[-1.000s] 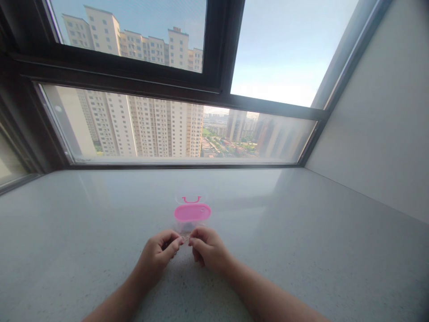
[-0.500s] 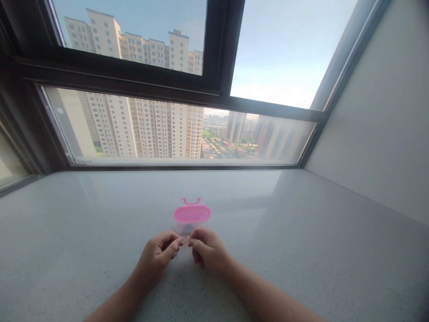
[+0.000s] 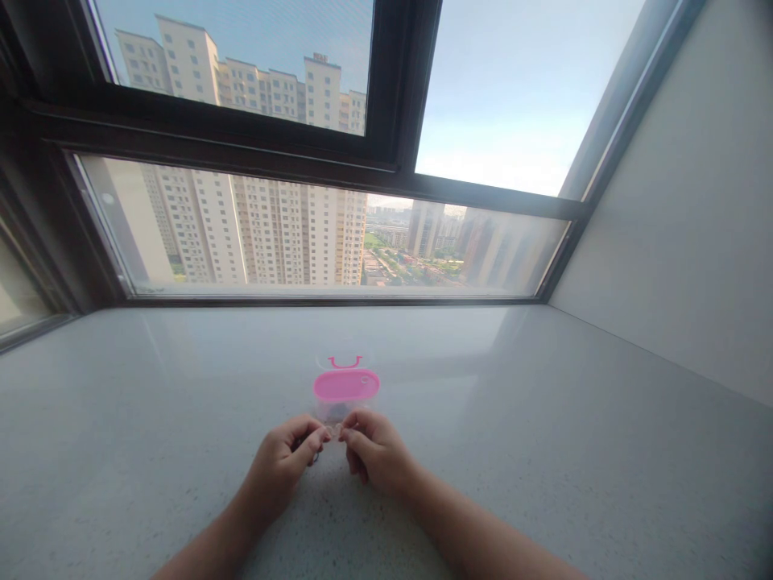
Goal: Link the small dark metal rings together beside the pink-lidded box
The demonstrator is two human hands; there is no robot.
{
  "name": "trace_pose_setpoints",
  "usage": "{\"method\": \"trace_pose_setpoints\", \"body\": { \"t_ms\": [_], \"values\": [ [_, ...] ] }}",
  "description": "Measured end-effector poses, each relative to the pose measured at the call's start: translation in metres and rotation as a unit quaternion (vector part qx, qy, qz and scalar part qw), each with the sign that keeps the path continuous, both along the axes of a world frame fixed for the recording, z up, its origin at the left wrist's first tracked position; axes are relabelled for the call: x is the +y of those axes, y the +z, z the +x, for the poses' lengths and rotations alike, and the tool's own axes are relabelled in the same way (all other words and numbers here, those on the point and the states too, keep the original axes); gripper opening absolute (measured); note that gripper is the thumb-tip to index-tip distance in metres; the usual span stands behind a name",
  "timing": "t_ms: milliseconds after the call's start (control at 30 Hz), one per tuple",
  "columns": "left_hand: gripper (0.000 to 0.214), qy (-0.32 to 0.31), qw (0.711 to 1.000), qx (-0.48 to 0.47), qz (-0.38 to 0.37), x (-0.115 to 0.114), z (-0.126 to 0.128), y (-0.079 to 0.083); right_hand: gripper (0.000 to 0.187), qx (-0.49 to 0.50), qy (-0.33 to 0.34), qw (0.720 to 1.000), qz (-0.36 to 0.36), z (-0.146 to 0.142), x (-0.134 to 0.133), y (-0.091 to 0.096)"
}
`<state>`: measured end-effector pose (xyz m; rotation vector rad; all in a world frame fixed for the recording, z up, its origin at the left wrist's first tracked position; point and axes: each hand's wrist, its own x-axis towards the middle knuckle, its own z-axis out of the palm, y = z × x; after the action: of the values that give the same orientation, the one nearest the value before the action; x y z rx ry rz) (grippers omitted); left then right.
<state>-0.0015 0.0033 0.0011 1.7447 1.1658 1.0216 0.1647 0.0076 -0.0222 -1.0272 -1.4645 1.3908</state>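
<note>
My left hand [image 3: 294, 453] and my right hand [image 3: 375, 448] face each other just above the pale speckled sill, thumbs and forefingers pinched. Between the fingertips is a small clear, thin piece [image 3: 334, 432], held from both sides; its kind is too small to make out. A small dark loop [image 3: 315, 457] shows under the left fingers. Directly behind the hands stands a clear oval box with a pink tray or lid [image 3: 345, 386] at its top. A pink handle [image 3: 345, 362] lies just beyond it. My fingers partly hide the box's near side.
The speckled sill [image 3: 513, 451] spreads out on both sides of my arms. A dark-framed window [image 3: 338, 302] closes it off at the back, with tall buildings outside. A white wall [image 3: 676, 242] borders it on the right.
The clear piece between my fingertips has shifted or turned very slightly. Both hands, the box and the pink handle look the same.
</note>
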Motion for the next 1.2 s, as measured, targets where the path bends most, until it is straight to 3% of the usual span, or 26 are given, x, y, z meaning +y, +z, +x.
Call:
{"method": "trace_pose_setpoints", "body": {
  "t_ms": [333,1200],
  "values": [
    [0.024,0.005,1.000,-0.005,0.000,-0.001,0.003,0.004,0.012,0.015,0.003,1.000,0.012,0.000,0.002,0.000],
    [0.024,0.002,1.000,-0.003,0.007,0.003,0.000,-0.007,0.013,0.001,-0.001,1.000,0.020,0.001,-0.001,0.002]
  ]
}}
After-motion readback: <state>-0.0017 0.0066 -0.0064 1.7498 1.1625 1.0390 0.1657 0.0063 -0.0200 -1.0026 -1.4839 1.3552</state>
